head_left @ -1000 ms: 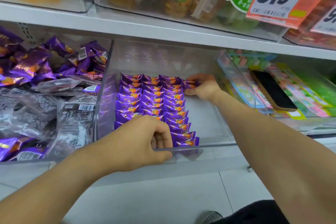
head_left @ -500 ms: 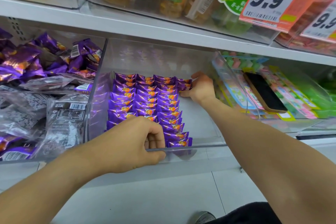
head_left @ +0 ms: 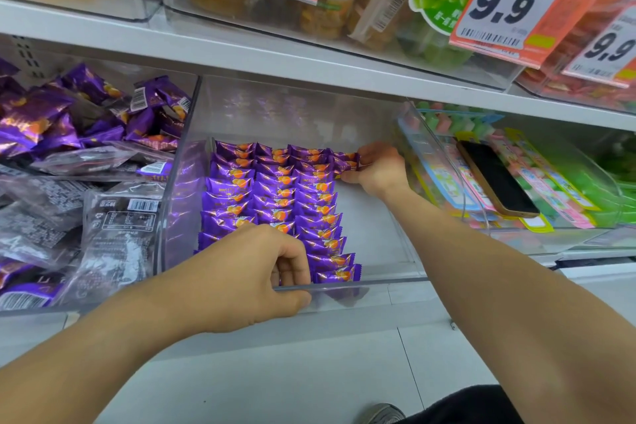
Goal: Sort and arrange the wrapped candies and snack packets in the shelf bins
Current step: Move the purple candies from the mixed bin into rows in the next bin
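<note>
1. Since a second ago little has moved: the right hand [head_left: 377, 167] stays at the back right corner of the purple candies [head_left: 275, 198], its grip shifted only slightly along the short fourth row, while the left hand [head_left: 247, 277] keeps its hold on the front rim of the clear bin [head_left: 378, 282]
2. The right hand's grip pinches the small stack of candies at the back of that fourth row, thumb below and fingers curled over the top
3. The left hand's grip is curled over the bin's front wall, fingers inside and thumb on the outside
4. The purple candies lie in the middle clear bin on the lower shelf, set in three full overlapping rows running front to back along the left side, with the short fourth row begun at the back; the right part of the bin floor is bare
5. In the bin to the left lies a loose heap of purple packets [head_left: 51, 120] at the back and grey-and-black packets [head_left: 113, 227] toward the front
6. In the bin to the right lie green, pink and yellow snack packets [head_left: 550, 179], with a dark phone [head_left: 495, 179] resting on top of them, screen up
7. On the upper shelf [head_left: 241, 55] stand clear bins of orange and green sweets, with orange price tags reading 9.9 [head_left: 509, 7] hung on their fronts
8. Below the arms show the pale floor [head_left: 275, 372], a dark trouser leg and the toe of a shoe [head_left: 382, 413]
</note>
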